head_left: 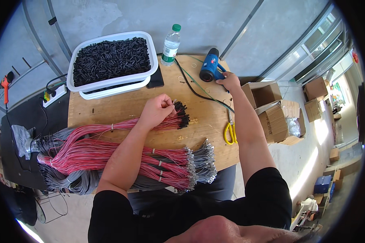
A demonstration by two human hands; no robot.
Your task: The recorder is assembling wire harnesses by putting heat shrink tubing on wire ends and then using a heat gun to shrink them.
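Observation:
My left hand [156,111] is closed in a pinch over a bundle of thin red wires, and a small pale tip shows at its fingertips. Right beside those fingers, the bundle's ends carry black sleeves [182,117]. Farther right, the fingers of my right hand [230,82] are wrapped around the handle of a blue heat gun [209,65] near the table's back edge. More red wires [89,154] lie tied in bunches under my left forearm, with grey wires [79,182] among them and pale connectors [190,170] at their right ends.
A white tub [154,60] full of short black tubes stands at the back left of the wooden table [207,121]. Beside it are a water bottle [170,46] and a dark phone-like slab [155,79]. Yellow-handled scissors [230,133] lie near my right forearm. Cardboard boxes [273,121] stand right of the table.

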